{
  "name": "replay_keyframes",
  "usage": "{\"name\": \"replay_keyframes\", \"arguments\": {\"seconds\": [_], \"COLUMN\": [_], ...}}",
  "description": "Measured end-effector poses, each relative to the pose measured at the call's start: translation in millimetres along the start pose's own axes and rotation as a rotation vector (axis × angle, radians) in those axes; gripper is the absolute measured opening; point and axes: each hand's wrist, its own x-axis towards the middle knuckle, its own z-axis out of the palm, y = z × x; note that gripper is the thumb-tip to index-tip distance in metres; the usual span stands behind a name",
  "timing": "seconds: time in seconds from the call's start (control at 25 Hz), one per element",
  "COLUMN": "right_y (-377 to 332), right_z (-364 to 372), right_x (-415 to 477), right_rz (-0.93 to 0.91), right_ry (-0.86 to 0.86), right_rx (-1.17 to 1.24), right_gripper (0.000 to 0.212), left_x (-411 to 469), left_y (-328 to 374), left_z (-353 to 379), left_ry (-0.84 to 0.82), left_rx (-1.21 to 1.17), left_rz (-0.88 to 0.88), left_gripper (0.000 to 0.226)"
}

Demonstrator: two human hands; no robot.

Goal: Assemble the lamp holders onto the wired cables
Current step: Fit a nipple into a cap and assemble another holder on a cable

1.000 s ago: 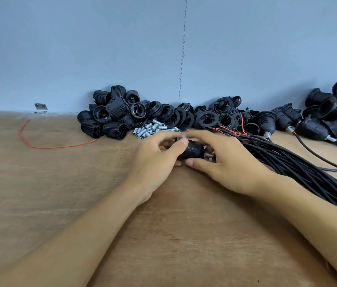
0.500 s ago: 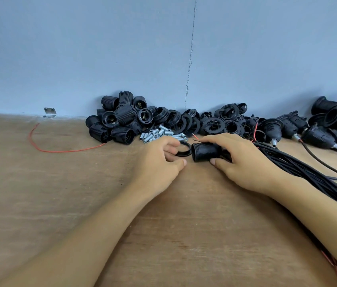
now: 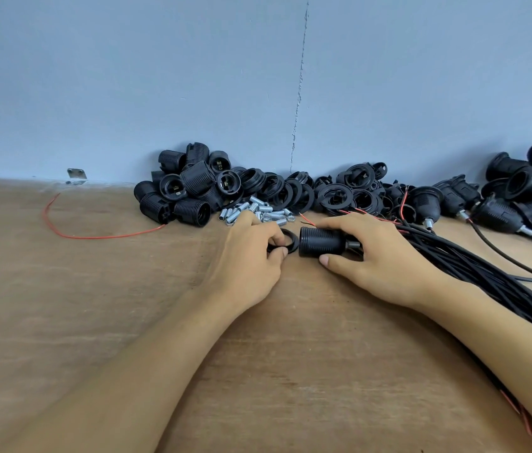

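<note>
Pinching black ring (image 3: 293, 239) in left hand (image 3: 248, 256); gripping lamp holder (image 3: 322, 242), at ring's three o'clock, in right hand (image 3: 382, 256).

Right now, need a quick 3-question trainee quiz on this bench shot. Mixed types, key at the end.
1. True or false: the right hand grips a lamp holder lying on its side.
2. What does the left hand pinch? A) black ring B) silver tube C) red wire
3. Fill in: the bundle of black cables lies on the person's ___ side.
Key: 1 true; 2 A; 3 right.
</note>
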Motion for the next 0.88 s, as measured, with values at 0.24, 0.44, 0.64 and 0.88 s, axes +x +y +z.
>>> {"name": "replay_keyframes", "arguments": {"seconds": [0.24, 0.44, 0.64, 0.88], "right_y": [5, 3, -8, -7], "right_z": [-1, -1, -1, -2], "right_x": [-5, -7, -9, -9], "right_rz": [-0.025, -0.069, -0.148, -0.138], "right_ry": [0.027, 0.107, 0.053, 0.023], "right_rx": [-0.015, 0.074, 0.105, 0.091], "right_gripper": [0.048, 0.042, 0.048, 0.055], "left_x": [-7, -8, -11, -11], "left_y": [-2, 5, 14, 23], "left_z": [-2, -8, -4, -4], "left_ry": [0.040, 0.169, 0.238, 0.058], "left_rx": [-0.077, -0.162, -0.287, -0.655], "left_rz": [0.029, -0.047, -0.093, -0.269], "left_gripper": [0.013, 0.030, 0.038, 0.032]}}
